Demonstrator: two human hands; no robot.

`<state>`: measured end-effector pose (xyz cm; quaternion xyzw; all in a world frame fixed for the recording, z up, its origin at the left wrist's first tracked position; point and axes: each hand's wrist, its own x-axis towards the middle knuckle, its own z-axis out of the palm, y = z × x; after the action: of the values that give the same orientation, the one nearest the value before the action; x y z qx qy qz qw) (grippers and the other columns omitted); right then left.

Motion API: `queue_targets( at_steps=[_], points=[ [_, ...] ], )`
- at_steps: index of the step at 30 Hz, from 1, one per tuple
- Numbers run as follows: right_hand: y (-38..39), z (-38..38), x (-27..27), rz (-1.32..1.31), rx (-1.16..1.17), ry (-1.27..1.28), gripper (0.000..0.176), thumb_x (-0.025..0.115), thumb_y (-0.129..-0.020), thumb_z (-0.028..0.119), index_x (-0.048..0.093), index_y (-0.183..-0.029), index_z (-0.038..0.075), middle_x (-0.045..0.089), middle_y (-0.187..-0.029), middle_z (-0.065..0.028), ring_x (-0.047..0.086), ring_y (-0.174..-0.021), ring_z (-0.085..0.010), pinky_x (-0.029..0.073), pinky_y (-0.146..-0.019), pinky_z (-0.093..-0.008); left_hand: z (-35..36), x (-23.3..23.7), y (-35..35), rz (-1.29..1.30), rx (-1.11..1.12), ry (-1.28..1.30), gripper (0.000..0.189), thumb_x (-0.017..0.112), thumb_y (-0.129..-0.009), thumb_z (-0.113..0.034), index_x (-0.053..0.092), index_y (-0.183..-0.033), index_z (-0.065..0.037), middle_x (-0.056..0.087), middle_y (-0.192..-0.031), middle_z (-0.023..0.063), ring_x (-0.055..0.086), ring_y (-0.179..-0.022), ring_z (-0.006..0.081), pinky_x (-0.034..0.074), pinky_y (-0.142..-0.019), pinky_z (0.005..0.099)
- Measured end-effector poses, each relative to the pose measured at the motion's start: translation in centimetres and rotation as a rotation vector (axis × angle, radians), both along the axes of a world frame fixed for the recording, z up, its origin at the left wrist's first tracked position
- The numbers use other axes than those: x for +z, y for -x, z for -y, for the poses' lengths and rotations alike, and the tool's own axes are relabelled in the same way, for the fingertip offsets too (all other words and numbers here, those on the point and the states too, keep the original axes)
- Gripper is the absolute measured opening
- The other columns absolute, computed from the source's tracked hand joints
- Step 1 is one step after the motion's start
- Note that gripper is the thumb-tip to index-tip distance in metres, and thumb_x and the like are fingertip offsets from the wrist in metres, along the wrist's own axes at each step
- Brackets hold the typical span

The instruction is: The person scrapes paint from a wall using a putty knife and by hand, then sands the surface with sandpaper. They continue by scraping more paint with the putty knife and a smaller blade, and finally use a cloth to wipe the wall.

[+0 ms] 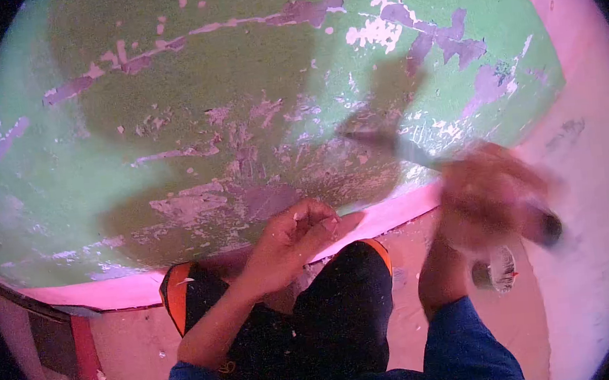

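My right hand point(490, 195) is wrapped round a scraper point(421, 154), smeared by motion. The dark end of its handle sticks out at the lower right of my fist. Its blade points up and left, over the worn area of a green painted wall point(236, 73); whether it touches the surface cannot be made out. My left hand point(297, 234) has its fingers curled in near the thumb, close to the wall's lower edge and above my knees. Nothing clear shows in it apart from small pale flecks. Patches of peeled paint point(262, 201) expose a lilac layer beneath.
A pink strip point(393, 215) runs along the wall's bottom edge. On the floor below my right hand is a small round, cup-like object point(496, 273). A pale wall point(594, 186) rises at the right. Paint flakes lie on the floor and on my dark trousers point(344, 309).
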<state>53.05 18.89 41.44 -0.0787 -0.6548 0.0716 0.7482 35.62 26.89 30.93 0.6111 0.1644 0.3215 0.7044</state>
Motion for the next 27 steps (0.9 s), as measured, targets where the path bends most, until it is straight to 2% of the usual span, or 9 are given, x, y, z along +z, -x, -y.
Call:
queue_targets(
  at_steps=[3, 5, 7, 13, 16, 20, 23, 25, 27],
  points=[
    [-0.1, 0.3, 0.3, -0.061, -0.200, 0.114, 0.027, 0.054, -0.080, 0.017, 0.035, -0.062, 0.012, 0.043, -0.048, -0.0043, 0.041, -0.039, -0.0147, 0.040, -0.037, -0.0283, -0.3, 0.4, 0.3, 0.045, -0.003, -0.024, 0.009, 0.051, -0.089, -0.011, 0.053, -0.091, -0.002, 0.057, -0.083, 0.0049, 0.052, -0.077, 0.0116, 0.044, -0.072, 0.0256],
    [-0.8, 1.1, 1.5, -0.146, 0.162, -0.279, 0.015, 0.048, -0.078, 0.014, 0.036, -0.068, 0.014, 0.036, -0.045, -0.0002, 0.033, -0.032, -0.0111, 0.030, -0.029, -0.0244, -0.4, 0.4, 0.3, 0.060, -0.020, 0.003, 0.009, 0.051, -0.088, -0.010, 0.054, -0.091, -0.002, 0.057, -0.083, 0.0048, 0.052, -0.077, 0.0116, 0.044, -0.072, 0.0256],
    [2.0, -2.0, 0.3, 0.138, -0.489, -0.065, 0.023, 0.048, -0.077, 0.015, 0.031, -0.062, 0.013, 0.043, -0.050, -0.0009, 0.039, -0.034, -0.0107, 0.033, -0.030, -0.0244, -0.4, 0.4, 0.4, -0.020, 0.017, -0.006, 0.010, 0.052, -0.088, -0.011, 0.054, -0.092, -0.002, 0.057, -0.084, 0.0046, 0.053, -0.078, 0.0115, 0.044, -0.072, 0.0255],
    [2.3, 0.0, 1.1, -0.099, -0.033, -0.281, 0.014, 0.045, -0.075, 0.009, 0.031, -0.075, 0.011, 0.038, -0.045, -0.0051, 0.038, -0.033, -0.0134, 0.035, -0.029, -0.0282, -0.5, 0.3, 0.9, -0.001, -0.033, 0.001, 0.013, 0.052, -0.090, -0.014, 0.054, -0.095, -0.002, 0.055, -0.086, -0.0016, 0.049, -0.080, 0.0049, 0.041, -0.070, 0.0208],
    [2.0, -1.6, -0.4, 0.123, -0.588, 0.018, 0.020, 0.049, -0.075, 0.008, 0.032, -0.065, 0.013, 0.038, -0.044, 0.0006, 0.037, -0.031, -0.0118, 0.034, -0.029, -0.0271, -0.4, 0.6, 0.9, 0.052, -0.014, 0.002, 0.009, 0.052, -0.088, -0.011, 0.053, -0.091, -0.003, 0.057, -0.082, 0.0041, 0.053, -0.077, 0.0117, 0.044, -0.072, 0.0254],
    [0.2, 1.6, 0.8, 0.046, 0.030, -0.054, 0.021, 0.053, -0.075, 0.010, 0.034, -0.065, 0.013, 0.041, -0.046, 0.0024, 0.041, -0.036, -0.0120, 0.036, -0.032, -0.0311, -0.5, 0.4, 1.0, 0.017, -0.004, 0.018, 0.009, 0.052, -0.088, -0.011, 0.053, -0.092, -0.002, 0.057, -0.082, 0.0041, 0.053, -0.078, 0.0117, 0.044, -0.072, 0.0255],
    [1.9, -0.9, -1.5, 0.015, -0.736, 0.198, 0.030, 0.057, -0.075, 0.016, 0.037, -0.053, 0.015, 0.041, -0.046, 0.0024, 0.037, -0.040, -0.0073, 0.036, -0.035, -0.0315, -0.7, 0.6, 1.0, 0.072, -0.029, -0.018, 0.012, 0.052, -0.090, -0.013, 0.053, -0.095, -0.002, 0.054, -0.086, -0.0015, 0.049, -0.081, 0.0049, 0.041, -0.073, 0.0204],
    [-2.4, 0.6, -2.4, -0.223, 0.183, -0.166, 0.024, 0.053, -0.078, 0.015, 0.036, -0.062, 0.013, 0.038, -0.047, 0.0000, 0.035, -0.037, -0.0101, 0.034, -0.035, -0.0301, -0.6, 0.3, 1.2, 0.097, -0.006, -0.058, 0.011, 0.053, -0.089, -0.012, 0.053, -0.094, -0.001, 0.054, -0.083, -0.0015, 0.049, -0.079, 0.0053, 0.041, -0.071, 0.0198],
    [1.3, -0.1, 0.0, -0.010, 0.120, -0.151, 0.024, 0.050, -0.081, 0.016, 0.034, -0.064, 0.012, 0.035, -0.047, -0.0007, 0.034, -0.037, -0.0108, 0.034, -0.034, -0.0291, -0.2, 1.0, 1.2, 0.081, 0.109, -0.051, 0.009, 0.053, -0.088, -0.010, 0.053, -0.089, -0.001, 0.054, -0.080, -0.0017, 0.049, -0.076, 0.0050, 0.040, -0.067, 0.0197]
  ],
)
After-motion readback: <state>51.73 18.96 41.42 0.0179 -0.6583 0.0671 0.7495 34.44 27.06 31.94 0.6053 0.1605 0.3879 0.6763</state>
